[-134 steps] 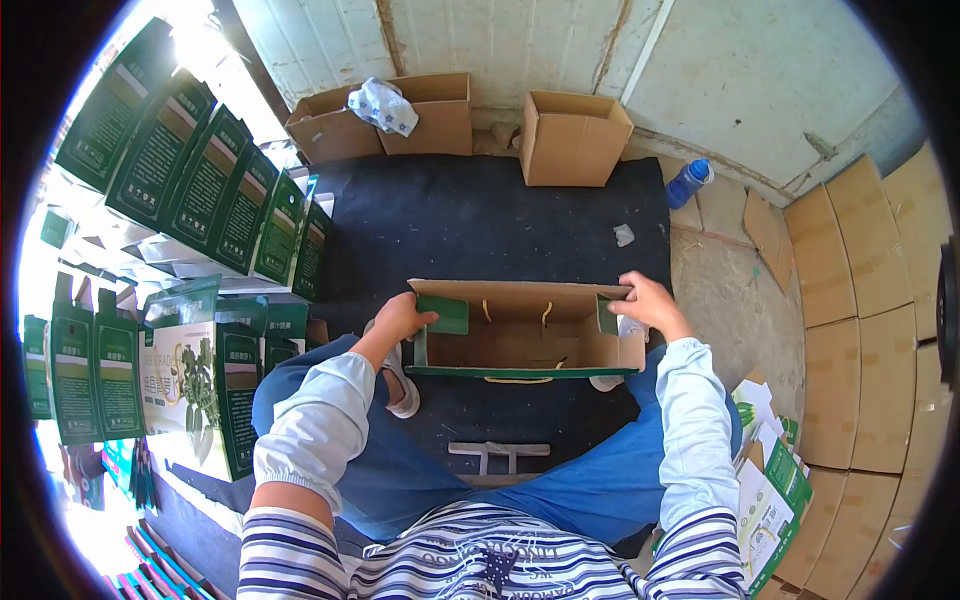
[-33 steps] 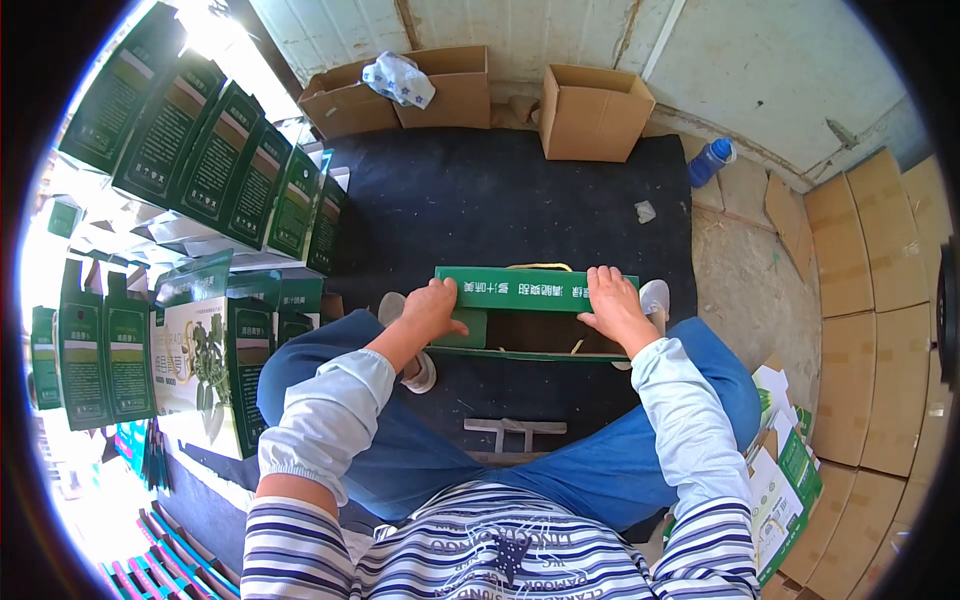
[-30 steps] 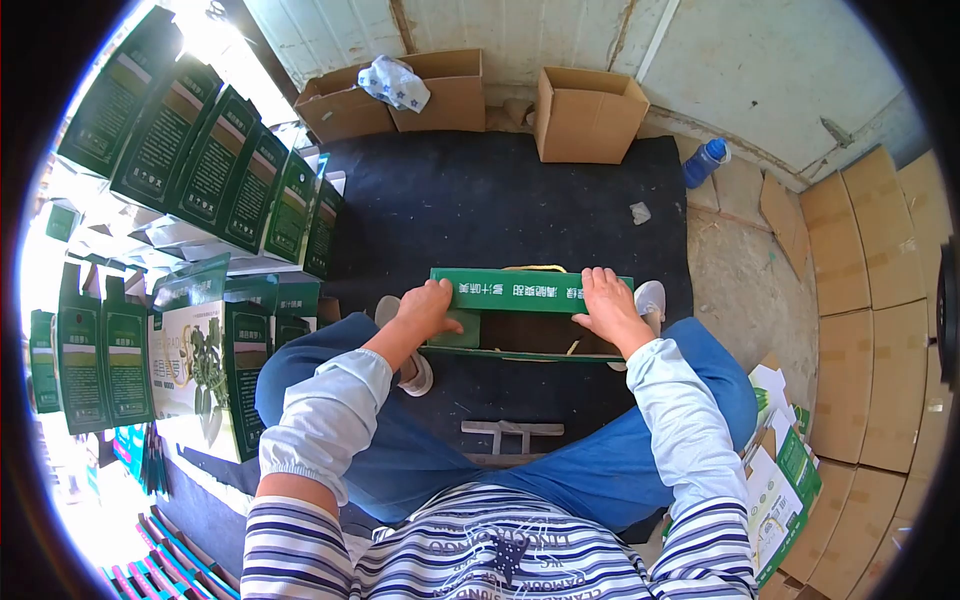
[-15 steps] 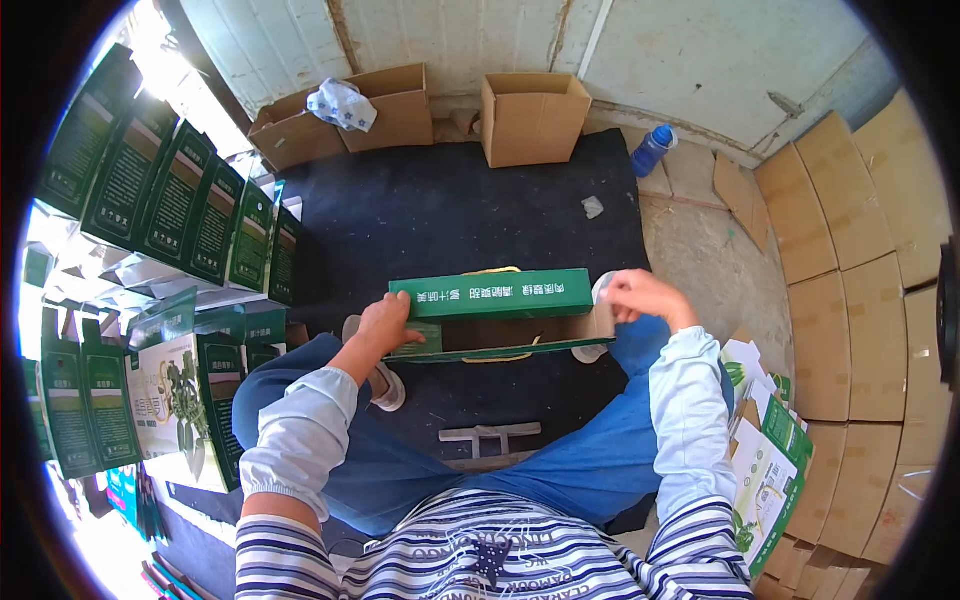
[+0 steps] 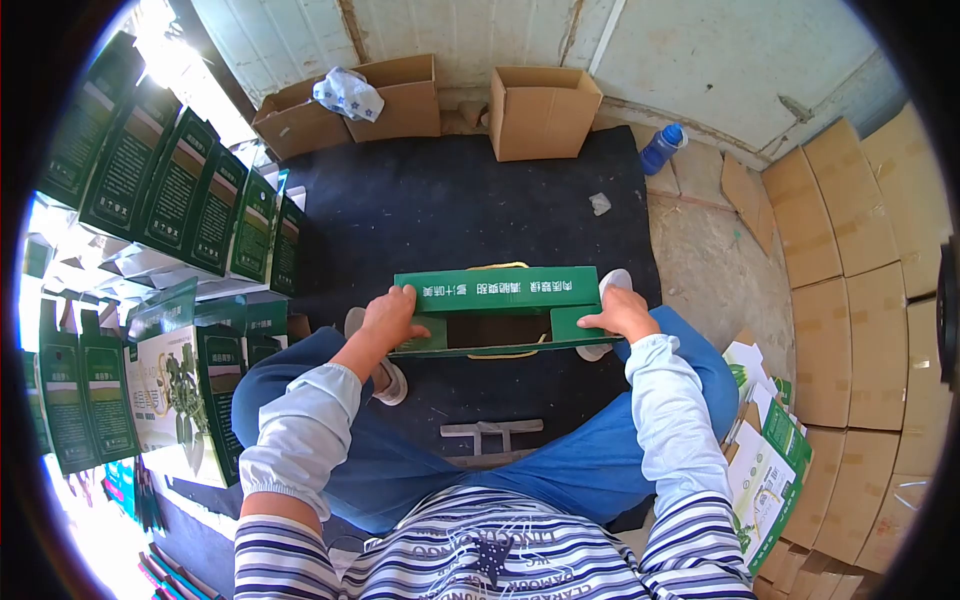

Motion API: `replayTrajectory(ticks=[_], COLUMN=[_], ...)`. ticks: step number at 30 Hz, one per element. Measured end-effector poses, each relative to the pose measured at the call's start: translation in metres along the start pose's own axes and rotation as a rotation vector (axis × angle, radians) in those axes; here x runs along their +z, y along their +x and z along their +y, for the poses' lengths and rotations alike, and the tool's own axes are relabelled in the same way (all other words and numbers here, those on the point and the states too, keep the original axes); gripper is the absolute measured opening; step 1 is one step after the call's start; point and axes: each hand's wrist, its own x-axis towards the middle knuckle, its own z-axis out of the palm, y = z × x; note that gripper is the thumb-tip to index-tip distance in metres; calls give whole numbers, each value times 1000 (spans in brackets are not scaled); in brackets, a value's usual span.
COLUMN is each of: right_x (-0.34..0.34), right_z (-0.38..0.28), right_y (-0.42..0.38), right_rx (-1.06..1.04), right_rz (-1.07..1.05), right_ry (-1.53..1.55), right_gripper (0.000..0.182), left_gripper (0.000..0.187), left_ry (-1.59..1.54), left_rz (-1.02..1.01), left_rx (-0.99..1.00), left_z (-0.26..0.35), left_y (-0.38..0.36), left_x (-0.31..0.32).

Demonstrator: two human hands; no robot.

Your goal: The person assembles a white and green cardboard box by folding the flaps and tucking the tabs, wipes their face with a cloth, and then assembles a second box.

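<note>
Between my knees is a green cardboard gift box (image 5: 497, 290) with white printing and yellow cord handles at its far and near sides. Its top is partly open, showing a dark inside. My left hand (image 5: 390, 320) grips the left end, thumb over the small left flap (image 5: 428, 337). At the other end my right hand (image 5: 622, 314) has its thumb on the folded-in right flap (image 5: 568, 325) and its fingers around the outside of the end.
Printed green cartons (image 5: 165, 190) are stacked at left. Brown boxes (image 5: 815, 330) line the right, with flattened printed cartons (image 5: 765, 480) before them. Open brown boxes (image 5: 543, 120) and a blue bottle (image 5: 661, 150) stand at the back. A black mat (image 5: 470, 200) covers the floor.
My right hand has moved inward onto the box's right end, and the right flap now lies folded in over the opening. My left hand keeps its hold on the left end.
</note>
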Motion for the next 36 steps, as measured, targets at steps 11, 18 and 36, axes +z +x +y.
replayTrajectory(ticks=[11, 18, 36], right_x=[30, 27, 52], right_z=[24, 13, 76], right_y=[20, 13, 37], right_rx=[-59, 56, 261], right_rz=[-104, -112, -294], right_ry=[82, 72, 497], right_gripper=[56, 54, 37], left_gripper=[67, 62, 41], left_ry=[-31, -73, -76], left_rz=[28, 48, -132], left_rx=[13, 18, -207], left_z=[-3, -10, -75], left_y=[2, 5, 5], left_x=[4, 8, 28])
